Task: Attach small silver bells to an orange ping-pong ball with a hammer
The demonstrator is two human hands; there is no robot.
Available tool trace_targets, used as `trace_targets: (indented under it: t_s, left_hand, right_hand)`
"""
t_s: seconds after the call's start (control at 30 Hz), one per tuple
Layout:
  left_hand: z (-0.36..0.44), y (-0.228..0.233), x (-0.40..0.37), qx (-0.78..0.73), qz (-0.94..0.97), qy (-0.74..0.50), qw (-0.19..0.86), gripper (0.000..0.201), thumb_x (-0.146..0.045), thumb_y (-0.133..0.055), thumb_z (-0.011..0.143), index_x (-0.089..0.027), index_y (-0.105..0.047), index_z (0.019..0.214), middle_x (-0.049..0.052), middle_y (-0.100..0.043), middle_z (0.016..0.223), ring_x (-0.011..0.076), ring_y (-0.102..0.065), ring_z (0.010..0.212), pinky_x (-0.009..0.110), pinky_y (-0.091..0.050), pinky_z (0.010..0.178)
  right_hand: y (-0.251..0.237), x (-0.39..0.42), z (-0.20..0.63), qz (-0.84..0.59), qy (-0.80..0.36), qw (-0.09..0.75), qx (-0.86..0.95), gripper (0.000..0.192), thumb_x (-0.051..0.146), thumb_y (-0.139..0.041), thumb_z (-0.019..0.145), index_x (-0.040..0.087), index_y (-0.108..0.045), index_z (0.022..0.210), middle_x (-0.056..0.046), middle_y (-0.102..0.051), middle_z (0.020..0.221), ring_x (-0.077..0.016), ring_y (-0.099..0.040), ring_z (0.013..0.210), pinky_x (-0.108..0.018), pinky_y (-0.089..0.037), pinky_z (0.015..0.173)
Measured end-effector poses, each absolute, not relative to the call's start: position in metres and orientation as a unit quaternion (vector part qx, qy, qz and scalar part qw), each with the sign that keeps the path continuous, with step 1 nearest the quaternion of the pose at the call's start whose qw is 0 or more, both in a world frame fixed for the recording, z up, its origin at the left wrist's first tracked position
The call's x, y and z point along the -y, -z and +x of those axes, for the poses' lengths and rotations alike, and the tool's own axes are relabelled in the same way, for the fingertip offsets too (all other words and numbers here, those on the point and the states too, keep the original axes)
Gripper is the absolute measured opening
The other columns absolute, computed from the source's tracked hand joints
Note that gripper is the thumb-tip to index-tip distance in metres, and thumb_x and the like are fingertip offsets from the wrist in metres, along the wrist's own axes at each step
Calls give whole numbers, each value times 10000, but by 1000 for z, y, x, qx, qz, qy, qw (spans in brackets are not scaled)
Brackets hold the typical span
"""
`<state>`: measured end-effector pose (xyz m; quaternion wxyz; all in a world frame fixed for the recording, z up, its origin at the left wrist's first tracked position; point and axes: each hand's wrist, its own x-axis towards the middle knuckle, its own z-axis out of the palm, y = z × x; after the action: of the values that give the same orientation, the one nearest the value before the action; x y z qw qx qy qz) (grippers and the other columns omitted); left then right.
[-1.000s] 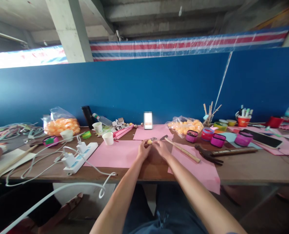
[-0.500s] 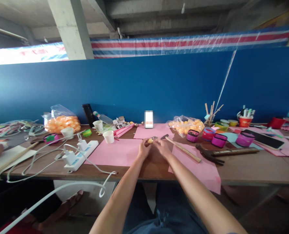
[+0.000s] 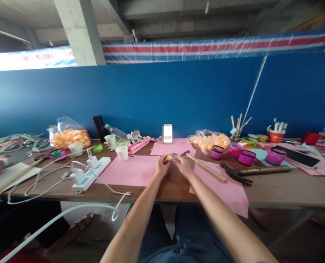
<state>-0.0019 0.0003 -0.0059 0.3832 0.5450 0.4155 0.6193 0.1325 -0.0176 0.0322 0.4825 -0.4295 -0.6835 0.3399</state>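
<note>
Head view shows left hand [image 3: 162,167] pinching a small orange ball [image 3: 169,158] at mid-table, right hand [image 3: 182,165] closed on a small shiny piece [image 3: 174,155] touching it; the ball looks light, smooth, crushable, best gripped gently around its sides.

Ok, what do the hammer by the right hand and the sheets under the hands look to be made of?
The small hammer beside the right hand: pale, matte handle, probably bare wood; dark head, likely metal. The flat pink sheets: thin, matte, lying flat with crisp edges, so apparently paper or thin card.
</note>
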Motion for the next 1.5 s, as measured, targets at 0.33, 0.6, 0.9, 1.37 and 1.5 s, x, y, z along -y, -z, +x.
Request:
trace_targets:
  t_s: [0.33, 0.6, 0.9, 1.37, 1.5]
  left_hand:
    - [-2, 4, 1, -420, 546, -617, 379, 364, -102, -652, 594, -167, -573, 944, 60, -641, 919, 170, -622, 807, 307, -497, 740]
    - [-1, 2, 4, -427, 545, -614, 378, 355, -71, -632, 593, -171, -561, 926, 50, -630, 906, 164, -620, 794, 315, -494, 743]
    - [0, -3, 7, -433, 530, -615, 391, 365, -57, -638, 585, -166, -552, 922, 52, -626, 901, 161, -615, 798, 314, -495, 743]
    - [-1, 1, 3, -432, 531, -616, 390, 407, -69, -655, 573, -167, -562, 957, 60, -633, 918, 169, -617, 813, 329, -494, 758]
    - [-2, 4, 0, -434, 541, -618, 371, 467, -70, -657, 566, -166, -566, 1014, 78, -614, 997, 180, -608, 847, 343, -485, 784]
  right_hand:
    - [-33, 17, 132, -436, -341, 479, 681, 273, 382, -531, 730, 160, -667, 810, -60, -683, 868, -215, -598, 843, -320, -420, 785]
    - [-31, 16, 133, -444, -343, 475, 678, 278, 388, -555, 712, 159, -668, 822, -67, -683, 879, -225, -599, 864, -331, -421, 793]
    - [-31, 16, 133, -441, -340, 474, 682, 277, 396, -550, 718, 163, -665, 814, -63, -682, 879, -222, -600, 855, -331, -425, 786]
    - [-31, 15, 133, -444, -334, 470, 686, 270, 408, -541, 719, 177, -658, 793, -55, -677, 873, -215, -599, 845, -329, -429, 775]
    - [-31, 15, 133, -444, -334, 467, 688, 281, 410, -538, 719, 166, -658, 789, -59, -678, 848, -214, -600, 832, -321, -428, 765]
